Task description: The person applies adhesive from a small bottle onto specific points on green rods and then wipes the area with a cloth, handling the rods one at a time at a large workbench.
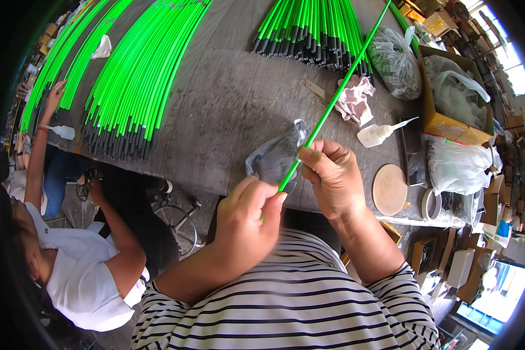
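L fingers (258, 193) & R fingers (319, 162) pinch slanted green rod (333, 99), R fwd of L.

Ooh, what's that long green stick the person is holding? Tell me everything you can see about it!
The green stick is bright, thin and round-looking, with a smooth, slightly shiny surface that looks like plastic. The left hand pinches it low down and the right hand pinches it higher up. It slants up and to the right across the view of the table. Its far end runs out of the picture, so whether that touches anything is unclear.
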Demonstrator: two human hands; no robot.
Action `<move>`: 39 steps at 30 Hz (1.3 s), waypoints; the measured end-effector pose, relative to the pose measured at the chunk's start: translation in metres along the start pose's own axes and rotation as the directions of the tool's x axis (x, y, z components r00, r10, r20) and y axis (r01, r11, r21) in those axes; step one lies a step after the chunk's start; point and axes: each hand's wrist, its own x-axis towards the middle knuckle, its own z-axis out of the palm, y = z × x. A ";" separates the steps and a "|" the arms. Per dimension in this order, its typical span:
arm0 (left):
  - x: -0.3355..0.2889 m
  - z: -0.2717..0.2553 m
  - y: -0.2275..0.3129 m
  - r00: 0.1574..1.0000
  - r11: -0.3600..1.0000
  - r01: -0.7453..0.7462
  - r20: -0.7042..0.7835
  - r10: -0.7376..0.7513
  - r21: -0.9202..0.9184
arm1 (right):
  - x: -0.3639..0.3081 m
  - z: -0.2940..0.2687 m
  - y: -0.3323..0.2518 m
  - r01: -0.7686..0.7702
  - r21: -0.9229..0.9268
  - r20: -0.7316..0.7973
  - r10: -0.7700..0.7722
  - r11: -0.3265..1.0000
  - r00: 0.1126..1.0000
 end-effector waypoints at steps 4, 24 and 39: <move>0.002 -0.003 0.004 0.956 0.886 0.294 0.099 -0.277 -0.358 | -0.007 0.006 -0.006 -0.002 0.032 -0.039 0.003 0.999 0.999; 0.007 -0.013 -0.006 0.443 -0.281 0.852 0.895 -0.058 -0.441 | -0.007 -0.010 -0.005 0.008 0.242 0.252 -0.071 0.970 0.965; 0.003 0.003 0.010 0.936 0.951 0.285 0.247 -0.249 -0.118 | -0.006 -0.005 -0.003 0.034 0.152 0.284 -0.077 0.988 0.956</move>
